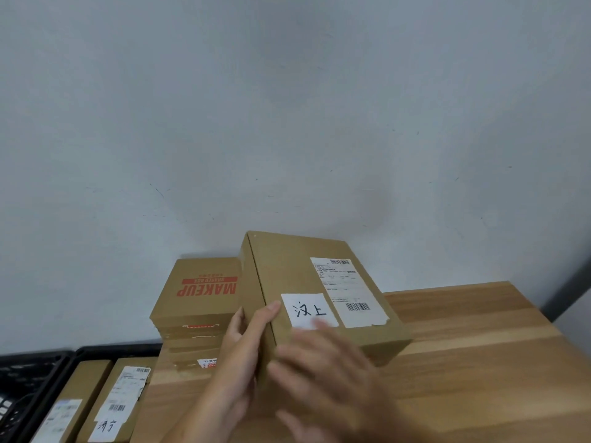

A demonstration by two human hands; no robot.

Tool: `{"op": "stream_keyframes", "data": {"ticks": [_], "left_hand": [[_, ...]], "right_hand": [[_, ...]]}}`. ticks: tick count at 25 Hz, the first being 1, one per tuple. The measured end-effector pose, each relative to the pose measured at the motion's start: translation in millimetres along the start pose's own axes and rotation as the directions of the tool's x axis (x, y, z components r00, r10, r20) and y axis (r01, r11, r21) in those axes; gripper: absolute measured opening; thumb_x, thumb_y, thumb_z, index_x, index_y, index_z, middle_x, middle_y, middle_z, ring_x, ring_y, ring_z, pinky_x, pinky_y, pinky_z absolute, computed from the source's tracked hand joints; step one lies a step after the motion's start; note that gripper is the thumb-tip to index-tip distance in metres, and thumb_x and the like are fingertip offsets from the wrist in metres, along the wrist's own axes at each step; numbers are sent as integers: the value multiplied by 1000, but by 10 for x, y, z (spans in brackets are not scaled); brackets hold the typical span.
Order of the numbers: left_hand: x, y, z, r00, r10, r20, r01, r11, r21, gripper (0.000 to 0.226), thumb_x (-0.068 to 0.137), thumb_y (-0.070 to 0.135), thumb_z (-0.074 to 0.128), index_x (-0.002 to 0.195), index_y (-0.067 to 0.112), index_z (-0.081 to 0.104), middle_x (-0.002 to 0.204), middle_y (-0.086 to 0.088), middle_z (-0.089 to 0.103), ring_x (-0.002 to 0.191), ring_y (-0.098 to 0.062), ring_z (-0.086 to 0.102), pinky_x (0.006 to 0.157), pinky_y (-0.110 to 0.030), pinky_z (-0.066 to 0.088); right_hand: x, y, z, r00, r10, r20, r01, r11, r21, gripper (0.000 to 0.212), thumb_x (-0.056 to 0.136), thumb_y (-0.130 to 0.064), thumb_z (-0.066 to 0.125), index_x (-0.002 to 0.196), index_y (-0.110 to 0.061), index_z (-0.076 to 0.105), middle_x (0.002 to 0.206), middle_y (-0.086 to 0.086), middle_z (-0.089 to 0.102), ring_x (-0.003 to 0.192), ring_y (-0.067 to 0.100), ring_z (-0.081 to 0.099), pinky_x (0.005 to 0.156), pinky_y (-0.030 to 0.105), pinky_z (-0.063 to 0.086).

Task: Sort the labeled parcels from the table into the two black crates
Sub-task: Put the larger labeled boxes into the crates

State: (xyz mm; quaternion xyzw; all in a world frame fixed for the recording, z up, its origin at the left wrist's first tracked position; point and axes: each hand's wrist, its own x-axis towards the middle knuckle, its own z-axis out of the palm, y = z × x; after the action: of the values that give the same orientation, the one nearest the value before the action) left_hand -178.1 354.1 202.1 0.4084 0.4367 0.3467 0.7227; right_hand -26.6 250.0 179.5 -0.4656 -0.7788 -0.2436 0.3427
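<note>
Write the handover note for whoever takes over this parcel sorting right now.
Left hand: grips the left edge of the 汶上 parcel, held over the table.
Right hand: blurred, fingers spread at that parcel's near end; contact unclear.
Done: a labeled parcel and a second parcel lie in the black crate beside the table. Far-left crate: contents unclear.
Left: crate the held parcel, then the MAKEUP box stack by the wall.
</note>
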Motion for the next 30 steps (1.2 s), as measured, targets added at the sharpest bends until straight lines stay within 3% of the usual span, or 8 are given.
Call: {"op": "stream_keyframes", "data": {"ticks": [2, 4, 6, 7, 10, 19, 26, 30], "left_hand": [[-18, -18, -87, 1000, -1, 18, 1, 1000, 6, 86, 58, 58, 88, 136, 37, 57, 119, 4, 77, 106, -18, 75, 83, -36, 57], [-16, -74, -166, 999, -10, 31, 9, 1000, 30, 91, 57, 60, 86, 140, 42, 55, 121, 6, 76, 109, -18, 74, 89, -40, 57], [-18, -148, -211, 999, -41, 30, 40, 999, 29, 95, 56, 61, 84, 143, 36, 54, 124, 1, 75, 113, -23, 72, 97, -44, 55], [-25, -183, -221, 998, -62, 34, 61, 998, 33, 96, 57, 62, 81, 144, 32, 55, 126, -2, 74, 116, -26, 71, 98, -44, 54], [-30, -289, -212, 991, -108, 74, 105, 993, 49, 83, 64, 60, 76, 139, 26, 61, 125, -7, 74, 117, -29, 70, 97, -44, 53], [47, -465, -154, 997, 29, -71, -12, 974, 224, 80, 65, 70, 71, 135, 33, 64, 137, 10, 64, 127, -15, 61, 114, -46, 44], [13, -566, -110, 978, 132, -165, -96, 973, 208, 26, 90, 42, 69, 116, 40, 74, 125, 11, 72, 114, -10, 68, 93, -33, 53], [-108, -614, -224, 951, 193, -242, -145, 968, 203, 26, 89, 41, 70, 114, 41, 76, 120, 17, 73, 108, -1, 69, 87, -26, 52]], "right_hand": [[-12, 243, -202, 887, 444, -128, -421, 891, 168, 53, 86, -36, 75, 135, -19, 64, 144, 0, 56, 139, 24, 50, 115, 45, 39], [-64, 603, -434, 433, 900, 56, -881, 410, 236, 56, 92, -47, 67, 144, -30, 52, 147, -9, 51, 139, 15, 45, 115, 42, 38], [-207, 829, -517, -18, 922, 387, -967, -114, 227, 62, 92, -56, 64, 147, -33, 49, 142, -10, 57, 130, 16, 53, 103, 40, 45], [-288, 878, -500, -106, 829, 548, -919, -292, 264, 55, 92, -56, 64, 141, -31, 57, 133, -7, 66, 120, 19, 62, 94, 39, 49], [-506, 836, -437, -113, 613, 782, -764, -557, 326, 37, 94, -56, 59, 113, -30, 78, 113, 3, 78, 100, 29, 76, 80, 39, 53], [-765, 841, -377, -209, 766, 608, -765, -515, 386, 32, 92, -50, 67, 104, -23, 79, 95, 1, 81, 89, 26, 76, 69, 35, 53], [-866, 858, -314, -155, 813, 561, -781, -449, 434, 25, 92, -48, 68, 88, -30, 84, 91, -1, 81, 92, 27, 75, 71, 38, 54], [-902, 844, -152, -160, 793, 588, -768, -474, 431, 29, 89, -47, 72, 90, -21, 83, 93, 1, 81, 91, 28, 76, 73, 39, 55]]}}
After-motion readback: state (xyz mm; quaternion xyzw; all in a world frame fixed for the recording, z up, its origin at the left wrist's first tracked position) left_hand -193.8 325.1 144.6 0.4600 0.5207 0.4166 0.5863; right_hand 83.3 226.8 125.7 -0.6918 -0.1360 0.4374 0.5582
